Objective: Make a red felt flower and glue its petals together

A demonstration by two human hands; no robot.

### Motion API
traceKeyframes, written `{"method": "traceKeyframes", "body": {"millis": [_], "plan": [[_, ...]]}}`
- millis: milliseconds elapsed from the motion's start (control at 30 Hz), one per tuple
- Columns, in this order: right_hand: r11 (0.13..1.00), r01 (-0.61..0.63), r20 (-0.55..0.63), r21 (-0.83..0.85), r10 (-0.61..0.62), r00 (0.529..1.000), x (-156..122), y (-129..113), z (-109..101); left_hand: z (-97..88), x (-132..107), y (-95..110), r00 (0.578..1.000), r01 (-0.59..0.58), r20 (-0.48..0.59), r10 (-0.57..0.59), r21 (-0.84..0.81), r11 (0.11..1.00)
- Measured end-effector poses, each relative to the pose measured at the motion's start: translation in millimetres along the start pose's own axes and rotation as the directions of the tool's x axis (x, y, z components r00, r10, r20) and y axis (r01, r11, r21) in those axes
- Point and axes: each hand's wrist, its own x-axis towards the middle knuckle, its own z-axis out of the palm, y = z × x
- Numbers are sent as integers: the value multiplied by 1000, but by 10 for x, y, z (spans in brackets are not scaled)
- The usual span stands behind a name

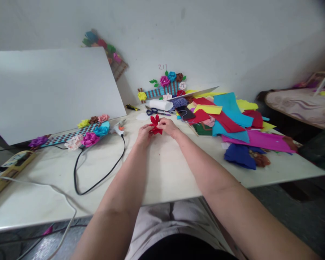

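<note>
A red paper flower (155, 121) with pointed petals is held up over the white table (162, 169). My left hand (145, 134) is closed on its left side. From the right, my right hand (168, 127) pinches it near the middle; the fingertips partly hide its centre. Just beyond the hands lie scissors (153, 111) with dark blue handles and a white roll (160, 105). To the left rests a glue gun (119, 127) on its black cord.
Coloured crepe paper (230, 115) is heaped on the right. Finished flower pieces (90, 139) lie at the left, before a large white board (51, 90). A power strip (13, 168) and a white cable (62, 195) occupy the left edge. A yellow cutter (132, 107) lies at the back.
</note>
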Motion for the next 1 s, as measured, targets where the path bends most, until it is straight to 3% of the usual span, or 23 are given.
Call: {"method": "traceKeyframes", "body": {"millis": [233,467,700,1000], "plan": [[999,-15,-9,-41,15,1000,2,8,4,-6,8,-19,1000,-20,-23,21,15,1000],[979,97,-205,-177,-133,970,35,-41,-14,5,25,-20,997,-32,-73,37,71,997],[936,192,-148,-295,-243,959,-32,-206,6,29,21,-37,997,-50,-51,57,117,992],[929,157,-170,-334,-223,960,-37,-182,16,59,27,-58,989,-111,-71,129,214,970]]}}
